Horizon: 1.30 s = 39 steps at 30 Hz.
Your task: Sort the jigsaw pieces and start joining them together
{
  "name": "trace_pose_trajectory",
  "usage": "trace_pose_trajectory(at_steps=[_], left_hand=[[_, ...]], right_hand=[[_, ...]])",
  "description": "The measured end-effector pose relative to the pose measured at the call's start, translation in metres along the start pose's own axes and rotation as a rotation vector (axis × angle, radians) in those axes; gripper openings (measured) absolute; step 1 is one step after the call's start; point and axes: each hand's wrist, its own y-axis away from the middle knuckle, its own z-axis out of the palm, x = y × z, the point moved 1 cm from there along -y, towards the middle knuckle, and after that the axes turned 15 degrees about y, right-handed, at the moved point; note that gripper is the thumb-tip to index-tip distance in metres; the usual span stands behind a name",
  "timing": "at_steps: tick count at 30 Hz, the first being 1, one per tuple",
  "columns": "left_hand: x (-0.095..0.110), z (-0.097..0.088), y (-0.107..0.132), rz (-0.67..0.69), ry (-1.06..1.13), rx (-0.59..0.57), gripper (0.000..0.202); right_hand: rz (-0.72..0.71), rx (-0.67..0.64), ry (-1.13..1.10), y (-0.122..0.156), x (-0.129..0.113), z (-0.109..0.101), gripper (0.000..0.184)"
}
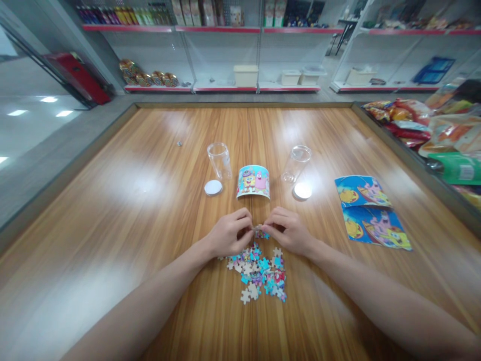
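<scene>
**Two hands pinch puzzle pieces together**

Both hands are in the middle of the wooden table [150, 210], close to each other. The left hand [228, 234] and the right hand [290, 231] meet at the fingertips. Between them they pinch some little puzzle pieces [259, 232]. The fingers of both hands are curled and squeezed on the pieces, thumbs against first fingers. I cannot tell if the pieces are already stuck together.

Just below the hands, nearer the person, lies a heap of puzzle pieces [259, 275]. Some are face up with bright colours, and some are face down and pale.

Behind the hands stands a curved cartoon picture card [253, 181]. To its left is a clear jar [220, 160] with its white lid [213, 187] lying beside it. To its right is another clear jar [295, 164], and its white lid [302, 190] lies beside it too.

Far off to the right lie two flat cartoon picture sheets [370, 210], one just past the other. Bags of snacks [432, 125] are piled by the table's right edge.
</scene>
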Motion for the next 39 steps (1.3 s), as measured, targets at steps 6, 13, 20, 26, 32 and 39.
trace_pose_trajectory(at_steps=[6,13,20,26,32,39], left_hand=[[-0.007,-0.008,0.004,-0.044,-0.109,0.095,0.015],[-0.003,-0.009,0.004,-0.029,-0.128,0.001,0.015],[0.003,-0.023,0.003,-0.035,-0.043,-0.114,0.005],[0.001,-0.037,0.003,-0.037,0.085,-0.303,0.020],[0.000,-0.031,0.004,-0.038,0.068,-0.267,0.011],[-0.001,-0.031,0.004,-0.023,0.066,-0.236,0.013]], right_hand=[[0.068,0.074,0.135,0.008,0.017,0.004,0.016],[0.006,-0.053,0.161,0.006,0.012,-0.002,0.029],[-0.046,-0.117,0.048,0.006,0.008,-0.009,0.028],[-0.210,-0.194,0.012,0.008,0.005,-0.011,0.026],[-0.301,-0.318,0.017,0.007,0.002,-0.018,0.026],[-0.337,-0.314,0.054,0.007,-0.003,-0.014,0.018]])
